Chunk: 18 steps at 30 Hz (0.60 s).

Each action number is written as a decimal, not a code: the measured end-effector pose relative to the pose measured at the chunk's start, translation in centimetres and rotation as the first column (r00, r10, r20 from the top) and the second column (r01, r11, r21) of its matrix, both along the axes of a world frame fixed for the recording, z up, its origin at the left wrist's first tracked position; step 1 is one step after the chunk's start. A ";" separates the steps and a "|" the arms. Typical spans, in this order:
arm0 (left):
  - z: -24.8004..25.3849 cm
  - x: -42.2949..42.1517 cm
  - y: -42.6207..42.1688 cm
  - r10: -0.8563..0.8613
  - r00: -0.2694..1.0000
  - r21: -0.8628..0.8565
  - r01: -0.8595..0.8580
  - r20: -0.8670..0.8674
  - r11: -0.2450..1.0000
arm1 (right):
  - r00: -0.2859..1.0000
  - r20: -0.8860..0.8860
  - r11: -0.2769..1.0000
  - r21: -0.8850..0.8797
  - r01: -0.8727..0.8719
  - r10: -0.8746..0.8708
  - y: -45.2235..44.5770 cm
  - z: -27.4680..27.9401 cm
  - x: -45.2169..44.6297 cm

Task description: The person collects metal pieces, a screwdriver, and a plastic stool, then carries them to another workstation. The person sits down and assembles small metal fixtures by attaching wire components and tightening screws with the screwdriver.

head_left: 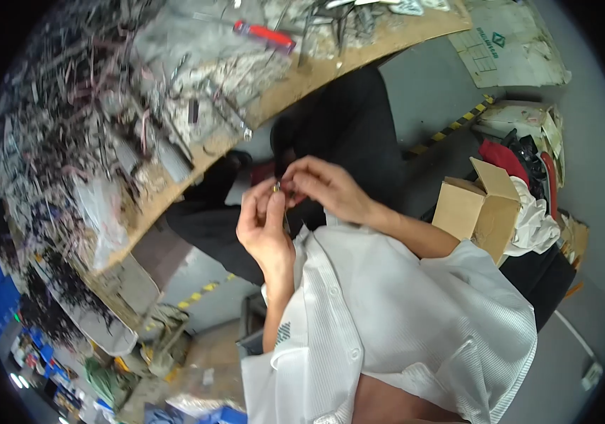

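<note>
My left hand (267, 225) is closed, with thumb and forefinger pinching a small part (276, 188) that has a yellowish spot. What the part is cannot be told at this size. Close against it on the right, the fingers of my right hand (334, 189) are pressed together around something too small to name. Both hands are raised over my lap, off the table edge. A thin dark strand hangs down between them.
Heaps of dark and pinkish wire-like pieces cover the wooden table (274, 99). A red screwdriver (263, 35), a metal tool (232, 116) and a plastic bag (102, 212) lie there. At right are an open cardboard box (458, 210) and white cloth (532, 222).
</note>
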<state>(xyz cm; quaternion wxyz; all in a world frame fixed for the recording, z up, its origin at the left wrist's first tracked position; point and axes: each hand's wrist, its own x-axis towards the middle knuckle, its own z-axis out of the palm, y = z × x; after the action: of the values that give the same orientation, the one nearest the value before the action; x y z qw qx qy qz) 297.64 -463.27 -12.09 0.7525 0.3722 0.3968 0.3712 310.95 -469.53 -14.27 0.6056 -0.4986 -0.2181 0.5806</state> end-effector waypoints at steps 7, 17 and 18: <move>0.6 1.1 -1.0 0.132 0.977 0.190 -0.099 -0.170 0.977 | 0.957 0.286 0.995 0.094 0.017 -0.043 -0.5 -0.4 -1.1; -1.0 0.9 -1.3 0.171 0.960 0.341 -0.087 -0.222 0.936 | 0.840 0.487 0.970 0.092 0.224 -0.240 -1.8 -0.3 6.4; -0.9 1.0 -1.4 0.161 0.958 0.351 -0.069 -0.239 0.934 | 0.847 0.460 0.962 0.077 0.261 -0.267 -1.9 -0.2 7.5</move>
<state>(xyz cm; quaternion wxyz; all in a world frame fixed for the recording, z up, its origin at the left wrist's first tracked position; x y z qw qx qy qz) 298.62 -464.66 -13.03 0.5944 0.5181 0.4449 0.4247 318.45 -471.42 -14.47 0.6123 -0.6449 -0.2900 0.3538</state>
